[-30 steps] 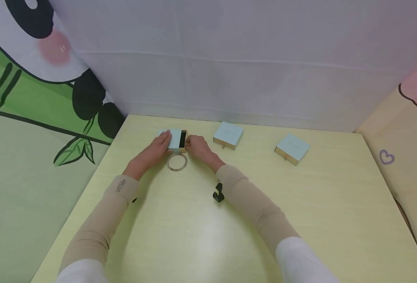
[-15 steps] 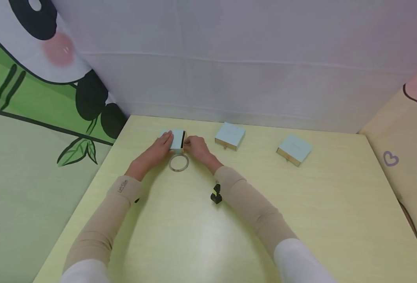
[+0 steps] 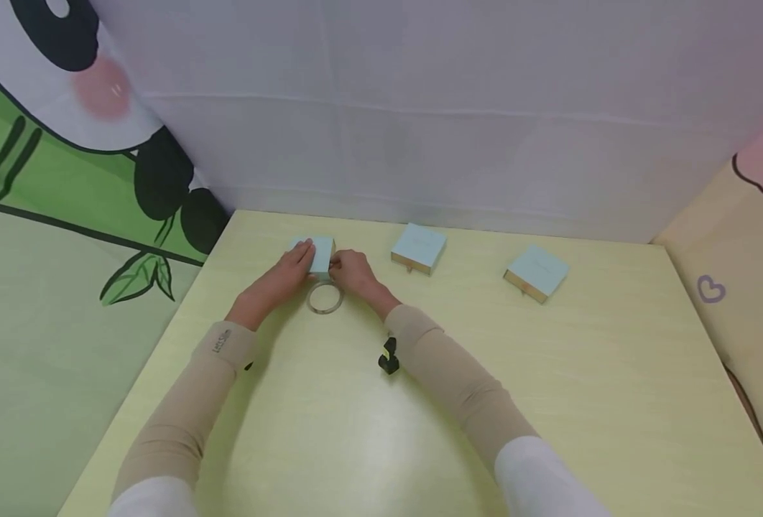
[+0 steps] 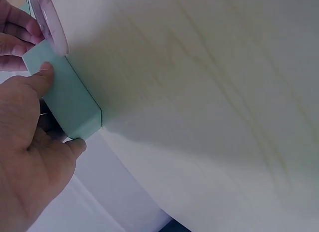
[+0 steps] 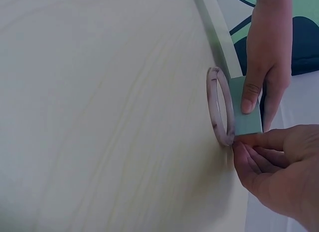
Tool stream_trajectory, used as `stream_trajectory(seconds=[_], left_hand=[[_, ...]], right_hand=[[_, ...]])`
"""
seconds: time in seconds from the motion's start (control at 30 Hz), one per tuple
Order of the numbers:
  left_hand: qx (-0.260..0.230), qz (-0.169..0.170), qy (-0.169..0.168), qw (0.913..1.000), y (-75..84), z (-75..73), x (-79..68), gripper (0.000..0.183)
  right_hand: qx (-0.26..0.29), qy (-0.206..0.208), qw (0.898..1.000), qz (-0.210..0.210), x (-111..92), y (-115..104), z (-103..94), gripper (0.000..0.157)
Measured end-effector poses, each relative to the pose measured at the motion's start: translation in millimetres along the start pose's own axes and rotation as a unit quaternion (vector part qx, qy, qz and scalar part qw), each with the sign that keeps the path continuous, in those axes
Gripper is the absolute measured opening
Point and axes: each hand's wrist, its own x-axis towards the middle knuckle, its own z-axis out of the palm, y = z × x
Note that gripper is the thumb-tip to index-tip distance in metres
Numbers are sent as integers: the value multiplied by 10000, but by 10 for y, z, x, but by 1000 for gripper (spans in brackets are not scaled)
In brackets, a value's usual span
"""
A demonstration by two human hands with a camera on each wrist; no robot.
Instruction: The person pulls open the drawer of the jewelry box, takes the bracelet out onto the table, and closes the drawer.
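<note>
Left of the frame's centre, beside a ring [image 3: 324, 311], the left hand [image 3: 284, 276] clamps fingers on a blue box [image 3: 322, 256], whose end the right hand [image 3: 354, 273] touches, whether pinching I cannot tell.

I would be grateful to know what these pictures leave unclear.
Head view: markings on the middle box and rightmost box are too small to read.
Head view: the left hand partly covers the left box, whose casing hides its inside.
Right wrist view: the right hand hides what, if anything, it pinches.
Left wrist view: the top edge cuts off part of the ring.
</note>
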Motion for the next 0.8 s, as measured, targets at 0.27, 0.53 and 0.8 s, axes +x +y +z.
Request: stream_trajectory(seconds=[0.27,0.53,0.8], left_hand=[[29,-454,-380,9982,44,-60,35,66],[126,-847,-714,9938,148,-123,81,74],[546,-928,-504,9929,230,-119,136,78]], right_hand=[[-223,-152,9996,-21,-19,-10,-24,28],[-234,-469,9983,-268,-71,60,-84,35],[-514,-644,9946,-630,-220,122,-249,38]])
